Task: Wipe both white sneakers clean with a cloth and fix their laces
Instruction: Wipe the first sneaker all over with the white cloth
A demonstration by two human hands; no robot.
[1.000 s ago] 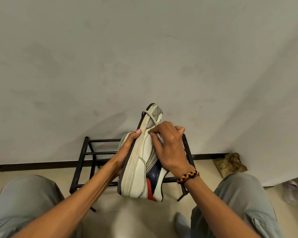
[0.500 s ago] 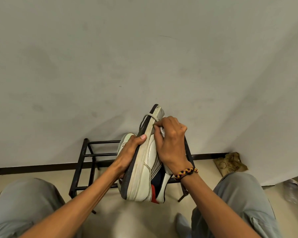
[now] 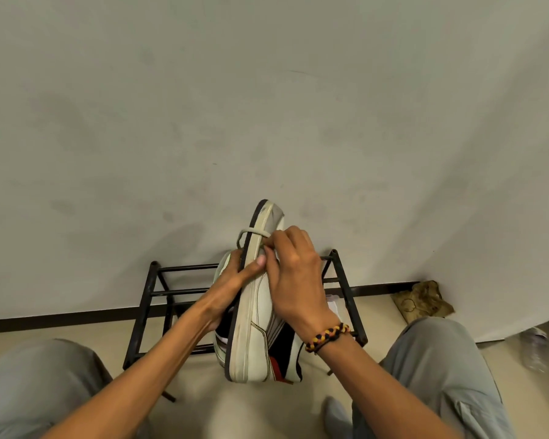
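I hold a white sneaker (image 3: 254,327) with a dark sole edge and red and navy trim, tilted on its side with the toe pointing up at the wall. My left hand (image 3: 232,286) grips its sole side, thumb across the midsole. My right hand (image 3: 295,280), with a braided bracelet at the wrist, pinches a grey lace (image 3: 251,233) that loops over the toe. A second sneaker (image 3: 220,270) is only partly visible behind my left hand. No cloth is in view.
A black metal shoe rack (image 3: 152,299) stands against the pale wall right behind the sneaker. A crumpled brown paper bag (image 3: 422,301) lies on the floor at the right. My knees in grey trousers frame the bottom corners, and a clear plastic bottle (image 3: 536,350) lies far right.
The sneaker has tilted more upright. My right hand slid up toward the toe and now pinches the lace there. My left thumb has moved further across the midsole.
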